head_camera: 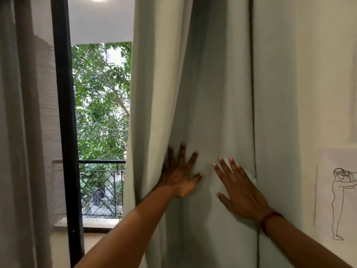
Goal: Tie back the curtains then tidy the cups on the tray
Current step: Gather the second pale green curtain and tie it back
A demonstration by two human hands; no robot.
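The pale green curtain hangs in long folds in the middle of the view, from the top edge down to the bottom edge, and it is not tied. Both hands lie flat on its cloth, on the lower half. The left hand presses on the curtain near its left edge, with the fingers straight and spread wide; it grips nothing, and its outer fingers sit partly in a shadowed fold. The right hand presses on the curtain just to the right of the left hand, also with straight, spread fingers and holding nothing; the two hands are near each other but do not touch. A dark red band goes around the right wrist, in front of the curtain's lower part.

To the left of the curtain is a window with a black frame, and beyond it a balcony railing and green trees. Further to the left of the curtain, at the edge of the view, hangs a second curtain, more grey. To the right of the curtain is a pale wall, and on it a paper with a line drawing of a standing figure
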